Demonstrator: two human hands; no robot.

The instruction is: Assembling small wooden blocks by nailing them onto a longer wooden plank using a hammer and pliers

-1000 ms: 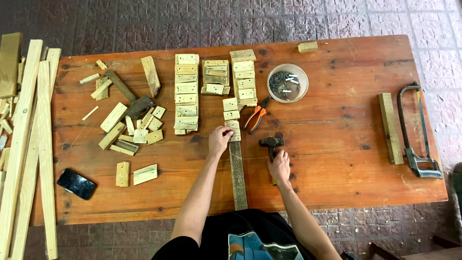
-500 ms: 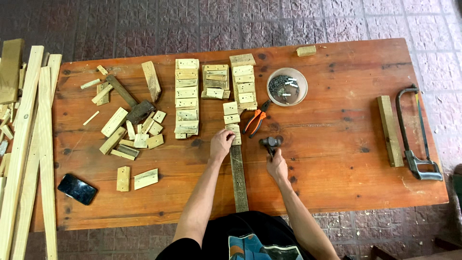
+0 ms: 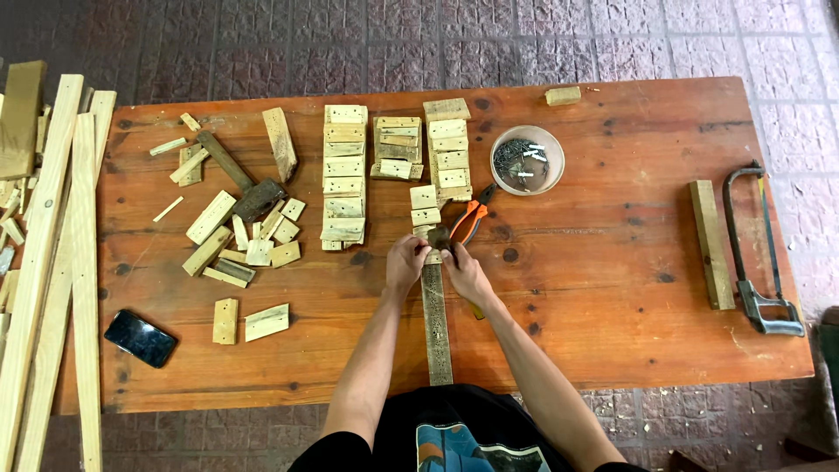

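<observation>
Both hands meet near the middle of the wooden desk (image 3: 612, 262), at the far end of a long dark wooden strip (image 3: 435, 328) that lies straight from the person's body toward the stacks of blocks. The left hand (image 3: 406, 260) rests on the end of this strip, with the fingers curled down on it and on a small wooden block (image 3: 426, 232) just there; its grip is closed around the strip end, as far as I can see. The right hand (image 3: 463, 269) holds a hammer (image 3: 440, 237) close to its dark head, and the grip is closed on it. The head of the hammer is just over the small block, between the two hands; I cannot tell if it touches the wood.

Just beside the right hand lie pliers with orange handles (image 3: 469, 216). Behind them stands a round bowl with nails (image 3: 527, 160). Three rows of stacked light blocks (image 3: 344, 175) are behind the hands. To the left there is a loose heap of wood pieces (image 3: 245, 236) and a black phone (image 3: 140, 338) near the desk edge. On the far right lie a hacksaw (image 3: 756, 253) and a wooden bar (image 3: 711, 245), well apart from the hands. Long planks (image 3: 52, 262) lean along the left side of the desk.
</observation>
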